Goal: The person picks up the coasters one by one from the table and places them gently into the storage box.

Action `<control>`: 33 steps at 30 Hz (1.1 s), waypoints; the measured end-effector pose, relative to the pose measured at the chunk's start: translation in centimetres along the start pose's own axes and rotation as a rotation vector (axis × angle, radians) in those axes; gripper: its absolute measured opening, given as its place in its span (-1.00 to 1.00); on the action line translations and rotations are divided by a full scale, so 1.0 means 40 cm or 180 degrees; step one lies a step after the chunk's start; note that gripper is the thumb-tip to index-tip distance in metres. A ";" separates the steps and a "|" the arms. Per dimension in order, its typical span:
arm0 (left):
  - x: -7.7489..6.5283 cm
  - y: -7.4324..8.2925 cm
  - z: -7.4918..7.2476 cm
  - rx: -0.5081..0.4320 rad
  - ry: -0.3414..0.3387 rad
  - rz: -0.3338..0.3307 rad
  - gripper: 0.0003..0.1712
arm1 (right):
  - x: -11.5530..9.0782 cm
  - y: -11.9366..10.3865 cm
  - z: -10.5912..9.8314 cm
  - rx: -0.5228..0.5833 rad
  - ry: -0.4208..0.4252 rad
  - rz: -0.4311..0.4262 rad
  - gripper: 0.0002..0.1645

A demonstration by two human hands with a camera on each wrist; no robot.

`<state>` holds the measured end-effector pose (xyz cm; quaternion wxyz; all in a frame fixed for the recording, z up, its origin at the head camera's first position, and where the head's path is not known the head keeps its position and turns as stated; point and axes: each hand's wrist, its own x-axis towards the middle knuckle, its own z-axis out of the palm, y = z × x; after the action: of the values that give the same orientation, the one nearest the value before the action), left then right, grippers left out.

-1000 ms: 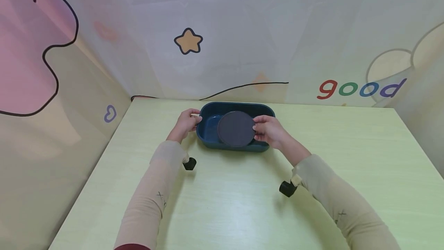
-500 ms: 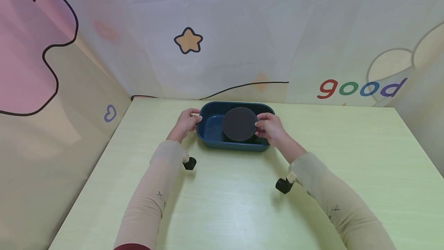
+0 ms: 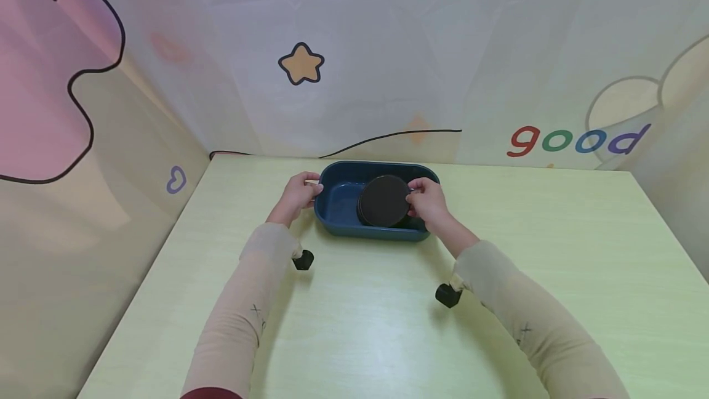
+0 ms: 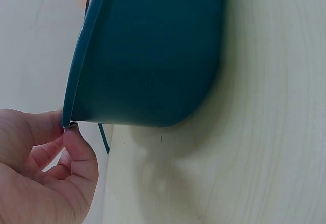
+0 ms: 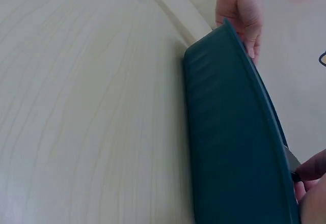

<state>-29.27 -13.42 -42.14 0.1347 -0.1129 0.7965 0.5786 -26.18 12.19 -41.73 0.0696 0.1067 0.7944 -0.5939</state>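
Observation:
A dark teal oblong tub (image 3: 339, 203) with rounded corners stands near the back of the table. My left hand (image 3: 299, 192) pinches its left rim between thumb and finger, which the left wrist view shows close up at the tub's rim (image 4: 76, 81). Inside the tub's right half is a black round disc, like a coaster (image 3: 384, 201), tilted, with more dark round edges showing beneath its lower left side. My right hand (image 3: 431, 203) pinches the disc's right edge. In the right wrist view the tub wall (image 5: 234, 132) hides most of the disc.
The pale wood-grain table (image 3: 360, 313) spreads in front of and beside the tub. A printed cloth backdrop (image 3: 388, 66) rises close behind it. Black wrist cameras hang under both sleeves, the right one (image 3: 448, 295) low over the table.
The disc has gone slightly right and lower into the tub, and looks smaller. My right hand and forearm have shifted a little left. The left hand keeps its place on the rim.

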 end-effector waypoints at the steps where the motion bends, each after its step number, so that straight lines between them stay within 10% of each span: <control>1: 0.000 0.000 0.000 0.0001 0.0002 0.0004 -0.63 | 0.001 0.001 0.002 -0.0132 0.0054 -0.0053 -0.67; 14: -0.004 0.003 -0.001 0.0007 0.0001 -0.0029 -0.63 | 0.015 0.013 0.016 -0.1401 0.0364 -0.0514 -0.61; 33: -0.007 0.005 0.000 -0.0008 0.0010 -0.0030 -0.63 | -0.024 -0.006 -0.008 -0.1542 -0.0138 -0.0925 -0.64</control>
<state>-29.09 -13.34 -41.86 0.1361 -0.1177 0.7954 0.5788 -25.29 12.36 -41.19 0.0242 -0.0408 0.9185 -0.3927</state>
